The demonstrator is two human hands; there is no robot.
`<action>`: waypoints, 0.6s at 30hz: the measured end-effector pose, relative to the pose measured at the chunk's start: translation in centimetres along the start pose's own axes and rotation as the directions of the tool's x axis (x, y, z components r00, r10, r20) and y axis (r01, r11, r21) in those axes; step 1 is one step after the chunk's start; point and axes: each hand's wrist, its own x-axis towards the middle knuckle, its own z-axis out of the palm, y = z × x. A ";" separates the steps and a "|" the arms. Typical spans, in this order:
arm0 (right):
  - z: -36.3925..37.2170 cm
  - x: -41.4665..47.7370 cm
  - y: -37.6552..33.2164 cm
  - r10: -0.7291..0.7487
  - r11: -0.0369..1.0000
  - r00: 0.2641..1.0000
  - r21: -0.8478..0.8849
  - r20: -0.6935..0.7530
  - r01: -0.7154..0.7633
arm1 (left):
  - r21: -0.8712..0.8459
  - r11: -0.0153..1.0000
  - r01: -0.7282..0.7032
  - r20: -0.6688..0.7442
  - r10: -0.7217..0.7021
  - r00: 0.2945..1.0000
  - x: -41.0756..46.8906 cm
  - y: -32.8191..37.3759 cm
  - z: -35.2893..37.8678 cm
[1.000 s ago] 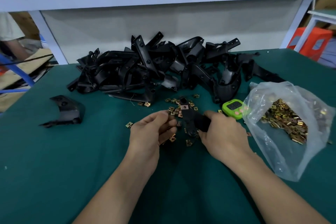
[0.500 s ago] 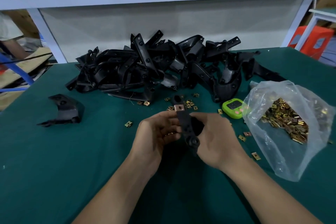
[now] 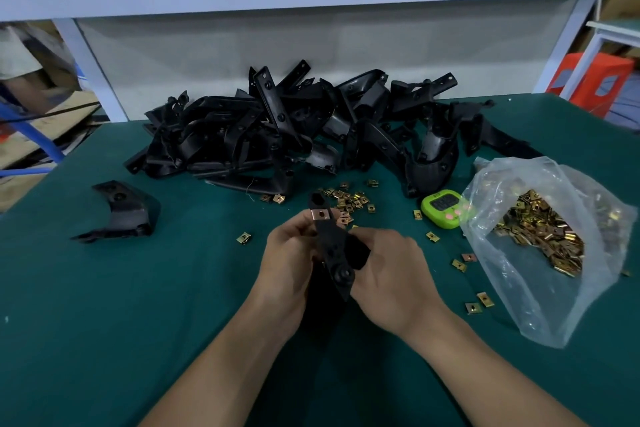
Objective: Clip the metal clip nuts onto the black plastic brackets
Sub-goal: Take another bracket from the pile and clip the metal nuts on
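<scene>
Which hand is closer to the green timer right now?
Right. The right hand sits just below and left of the green timer in the picture, not touching it. The left hand is farther away, on the far side of the black bracket that both hands hold.

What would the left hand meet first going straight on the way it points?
The left hand grips the black bracket. Beyond that, probably the loose clip nuts on the mat, then the bracket pile, though its height above the mat is unclear.
</scene>
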 end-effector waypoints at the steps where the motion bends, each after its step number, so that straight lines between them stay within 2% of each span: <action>1: -0.1 0.0 0.0 0.006 1.000 1.000 0.006 0.000 -0.006 | 0.012 1.000 -0.022 0.008 0.022 1.000 0.0 0.0 0.0; 6: -0.4 0.5 0.5 0.004 1.000 1.000 0.012 -0.013 -0.004 | 0.038 0.994 -0.097 0.069 0.095 0.993 0.2 -0.1 0.0; 11: -0.4 0.6 0.7 0.010 0.999 1.000 0.033 -0.006 -0.010 | 0.194 0.956 -0.221 0.086 0.208 0.974 0.4 -0.7 -0.5; 15: -0.2 0.7 0.7 -0.009 1.000 1.000 0.010 -0.012 0.010 | 0.493 0.769 -0.406 0.135 0.394 0.909 0.4 -1.1 -0.9; 18: -0.1 0.6 0.7 -0.030 1.000 0.999 0.002 -0.038 0.030 | 0.571 0.693 -0.440 0.145 0.443 0.885 -0.1 -1.3 -0.7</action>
